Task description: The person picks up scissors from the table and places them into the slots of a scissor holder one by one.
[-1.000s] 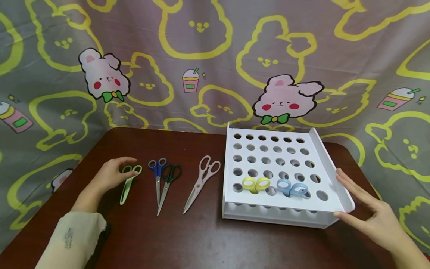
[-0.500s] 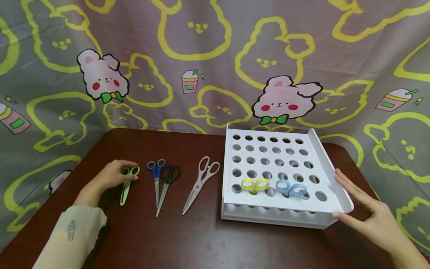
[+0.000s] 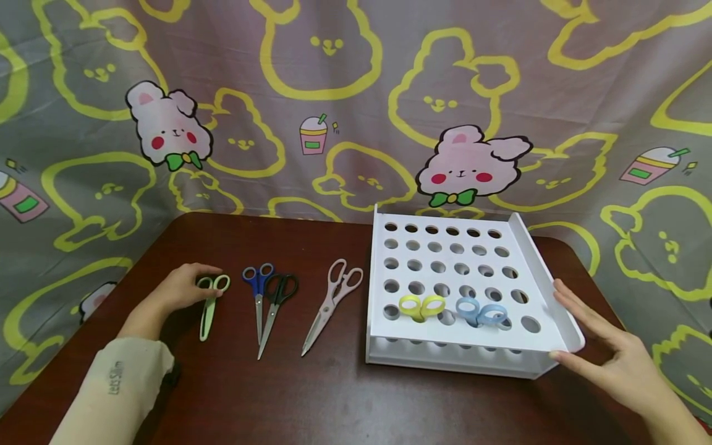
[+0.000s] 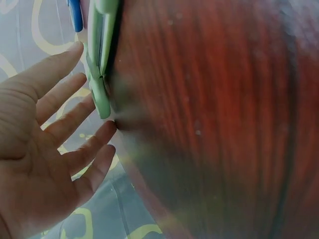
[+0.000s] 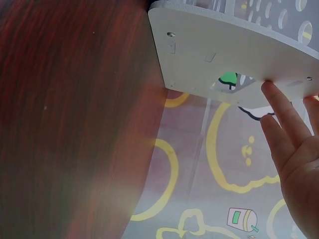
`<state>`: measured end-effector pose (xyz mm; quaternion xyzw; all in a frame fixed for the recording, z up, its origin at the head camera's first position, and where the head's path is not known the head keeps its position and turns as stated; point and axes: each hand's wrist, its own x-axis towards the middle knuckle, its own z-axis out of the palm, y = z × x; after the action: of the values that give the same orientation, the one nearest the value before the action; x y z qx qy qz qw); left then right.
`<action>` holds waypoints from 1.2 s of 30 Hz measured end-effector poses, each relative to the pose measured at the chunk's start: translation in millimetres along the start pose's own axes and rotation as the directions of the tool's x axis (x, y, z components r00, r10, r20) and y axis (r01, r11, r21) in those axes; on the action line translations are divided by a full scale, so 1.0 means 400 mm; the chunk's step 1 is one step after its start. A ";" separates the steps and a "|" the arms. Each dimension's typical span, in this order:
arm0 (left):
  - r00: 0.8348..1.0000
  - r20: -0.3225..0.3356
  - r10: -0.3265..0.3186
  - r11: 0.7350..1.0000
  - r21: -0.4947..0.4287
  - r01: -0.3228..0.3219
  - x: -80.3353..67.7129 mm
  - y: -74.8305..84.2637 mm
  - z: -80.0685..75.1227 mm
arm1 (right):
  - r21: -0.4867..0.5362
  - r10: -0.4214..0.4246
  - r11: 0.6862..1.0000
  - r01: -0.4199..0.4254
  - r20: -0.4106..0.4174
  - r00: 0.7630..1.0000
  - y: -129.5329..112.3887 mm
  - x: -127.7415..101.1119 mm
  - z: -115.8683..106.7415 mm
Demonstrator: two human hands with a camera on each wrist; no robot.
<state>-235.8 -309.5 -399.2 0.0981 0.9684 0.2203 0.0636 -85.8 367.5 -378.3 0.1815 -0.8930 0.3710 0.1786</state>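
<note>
Green scissors (image 3: 210, 305) lie at the far left of the row on the table (image 3: 311, 395), left hand (image 3: 180, 289) touching their handles with relaxed fingers. Right hand (image 3: 617, 361), fingers straight, presses the white rack's (image 3: 547, 287) right wall.

Bunny-print curtain (image 3: 345, 93) behind brown table (image 3: 334, 402)

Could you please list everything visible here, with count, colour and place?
Light green scissors: one, on the table's left, handle under the left hand's fingers.
Blue-handled scissors: one, right of the green pair.
Black-handled scissors: one, touching the blue pair.
Pale pink scissors: one, left of the rack.
White perforated rack: one, on the table's right.
Yellow-handled scissors: one, standing in the rack's front row.
Light blue-handled scissors: one, beside the yellow pair.
Dark brown wooden table: one.
Bunny-print cloth: one, behind.
Left hand: on the green handle.
Right hand: flat against the rack's right wall.
</note>
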 end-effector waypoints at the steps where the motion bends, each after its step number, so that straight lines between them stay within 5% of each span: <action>1: 1.000 0.001 -0.004 1.000 0.002 0.004 -0.001 0.000 0.000 | 0.000 0.002 1.000 -0.002 0.000 1.000 0.001 0.000 0.000; 11: 1.000 0.012 -0.010 1.000 0.023 0.010 0.001 0.006 0.003 | 0.013 0.012 1.000 -0.012 0.005 1.000 -0.001 0.001 0.001; 18: 1.000 0.017 0.002 1.000 0.020 -0.002 0.007 0.005 0.008 | 0.021 -0.156 0.987 0.157 -0.037 0.987 0.014 0.004 0.006; 23: 1.000 0.024 0.000 1.000 0.004 0.000 0.009 0.007 0.007 | 0.019 -0.176 0.984 0.177 -0.039 0.984 0.024 0.004 0.004; 30: 0.999 0.039 -0.038 0.999 -0.027 0.039 0.007 0.011 0.003 | 0.020 -0.154 0.988 0.155 -0.022 0.988 0.012 0.009 0.000; 36: 0.999 0.031 -0.041 0.998 -0.042 0.042 0.005 0.015 0.001 | 0.009 -0.026 1.000 0.026 0.013 1.000 0.000 0.006 -0.006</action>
<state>-236.7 -303.6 -397.3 0.0799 0.9643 0.2379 0.0849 -87.5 368.8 -375.5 0.1962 -0.8902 0.3714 0.1765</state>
